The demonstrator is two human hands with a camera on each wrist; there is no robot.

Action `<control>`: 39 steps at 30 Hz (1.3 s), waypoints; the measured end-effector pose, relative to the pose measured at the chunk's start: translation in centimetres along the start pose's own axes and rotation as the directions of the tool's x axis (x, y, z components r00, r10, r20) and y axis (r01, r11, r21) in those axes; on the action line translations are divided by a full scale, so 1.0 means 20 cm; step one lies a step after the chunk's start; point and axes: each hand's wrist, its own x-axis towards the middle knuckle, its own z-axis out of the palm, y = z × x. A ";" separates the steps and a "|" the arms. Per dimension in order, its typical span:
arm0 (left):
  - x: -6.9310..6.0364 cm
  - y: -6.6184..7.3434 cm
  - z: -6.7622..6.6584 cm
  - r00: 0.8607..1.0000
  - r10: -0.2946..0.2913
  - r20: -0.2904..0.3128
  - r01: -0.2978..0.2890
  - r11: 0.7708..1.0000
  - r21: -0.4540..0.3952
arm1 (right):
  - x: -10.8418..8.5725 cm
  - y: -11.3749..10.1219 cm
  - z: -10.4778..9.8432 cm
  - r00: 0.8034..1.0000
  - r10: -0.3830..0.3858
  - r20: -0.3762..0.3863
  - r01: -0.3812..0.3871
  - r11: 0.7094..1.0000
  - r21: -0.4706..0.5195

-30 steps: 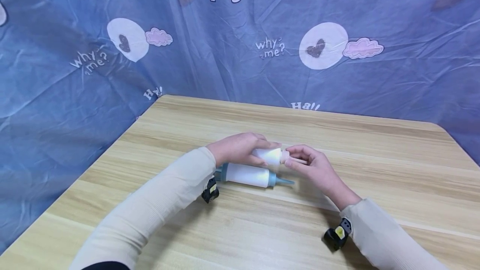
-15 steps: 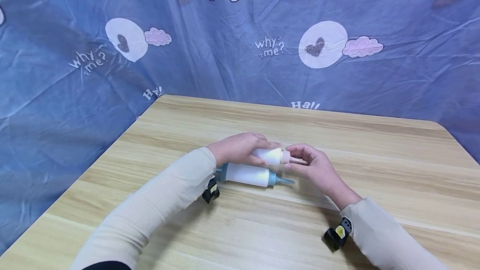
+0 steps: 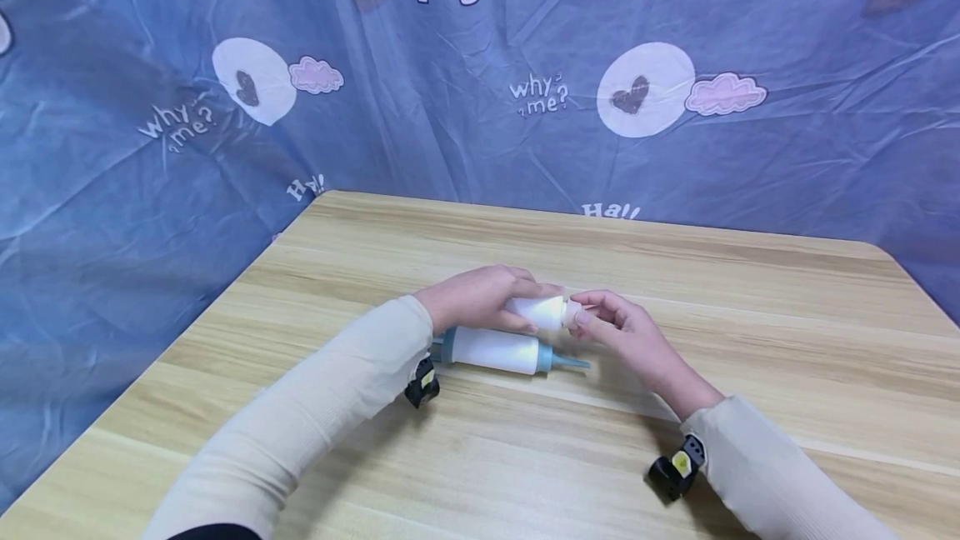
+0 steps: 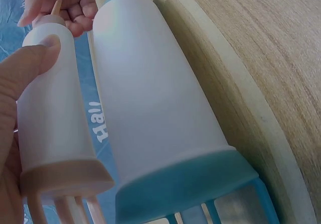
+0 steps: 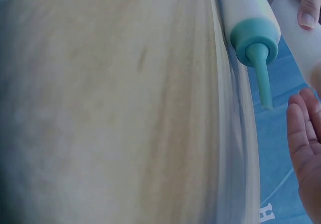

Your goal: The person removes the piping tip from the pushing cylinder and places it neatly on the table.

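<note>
A white squeeze bottle [image 3: 536, 312] with a pinkish nozzle cap lies in my left hand [image 3: 483, 294], which grips its body. In the left wrist view my left thumb presses along the bottle's side, above a pinkish-brown base [image 4: 65, 179] with prongs. My right hand [image 3: 633, 336] is at the nozzle end, thumb and fingers around the pink cap [image 3: 573, 313]; they cover the nozzle in the head view. Just nearer to me lies a second white squeeze bottle [image 3: 495, 350] with a teal cap, tapered teal nozzle [image 5: 263, 81] and teal pronged base [image 4: 185, 189].
The wood-grain table [image 3: 495, 457] spreads around both hands. A blue printed cloth [image 3: 450, 132] hangs behind the far edge and along the left side. Small black cameras sit at both wrists.
My right thumb has shifted up onto the pink cap, and the nozzle that showed between the fingers is now covered. The left hand and the teal-capped bottle stay in place.
</note>
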 end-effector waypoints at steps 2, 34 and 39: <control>0.00 0.00 0.00 1.000 0.007 -0.002 -0.007 1.000 0.001 | 0.00 0.00 0.00 1.000 -0.012 0.008 0.012 1.000 0.027; -0.03 -0.12 0.04 0.994 -0.105 0.021 0.105 0.994 -0.001 | -0.02 0.01 -0.01 0.994 0.082 -0.077 -0.086 0.995 -0.053; -0.04 -0.14 0.06 0.991 -0.129 0.044 0.129 0.992 -0.001 | -0.02 0.01 -0.01 0.993 0.087 -0.082 -0.092 0.994 -0.066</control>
